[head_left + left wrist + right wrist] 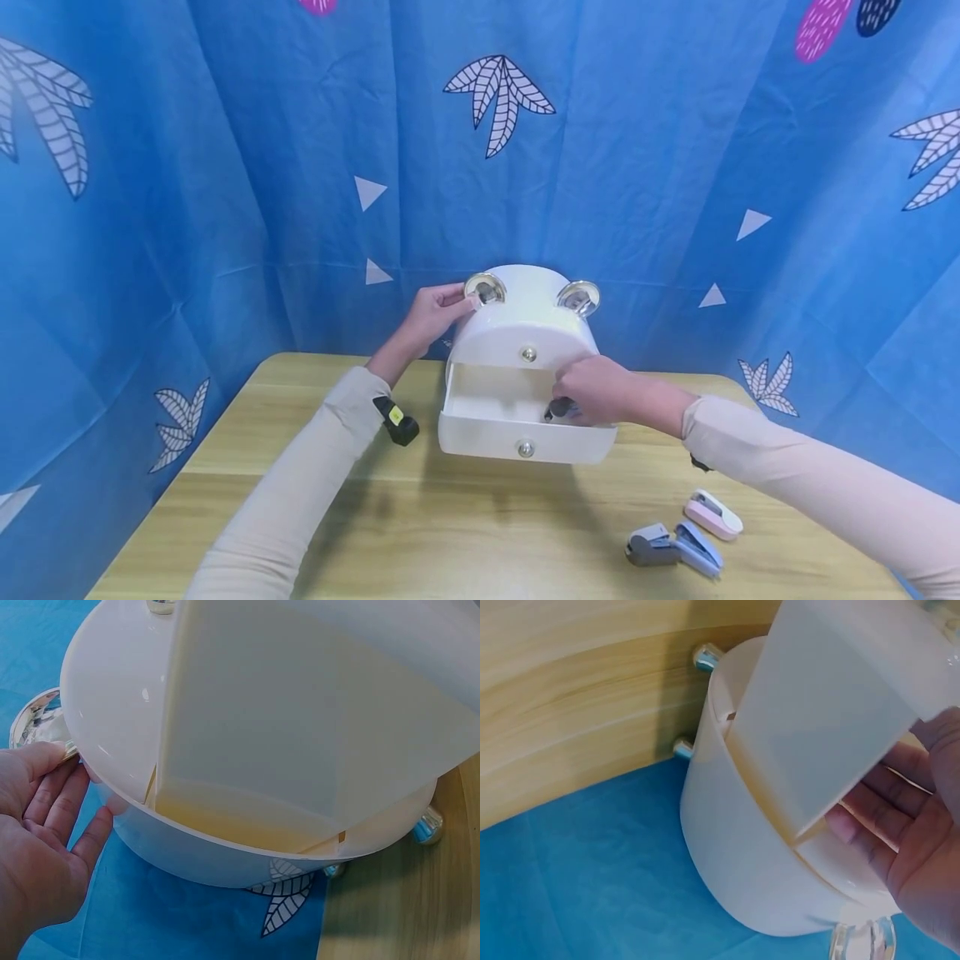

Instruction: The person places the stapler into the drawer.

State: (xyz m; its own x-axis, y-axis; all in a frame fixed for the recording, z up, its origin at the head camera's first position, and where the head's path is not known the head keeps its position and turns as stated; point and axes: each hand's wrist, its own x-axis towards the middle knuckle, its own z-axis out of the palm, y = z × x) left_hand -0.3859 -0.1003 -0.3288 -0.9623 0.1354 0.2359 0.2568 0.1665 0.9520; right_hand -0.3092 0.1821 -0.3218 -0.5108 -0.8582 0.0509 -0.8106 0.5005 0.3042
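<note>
A white storage box with two shiny round ears stands at the back of the table, its lower drawer pulled out. My left hand pinches the box's left ear between thumb and fingers. In the left wrist view the little finger of that hand lies at the box's side. My right hand reaches into the right side of the drawer and holds a small dark stapler-like thing, mostly hidden under the fingers. In the right wrist view the fingers curl over the drawer's side wall.
On the wooden table, front right, lie a pink-and-white stapler, a blue stapler and a grey stapler. A blue patterned curtain hangs close behind the box and along both sides.
</note>
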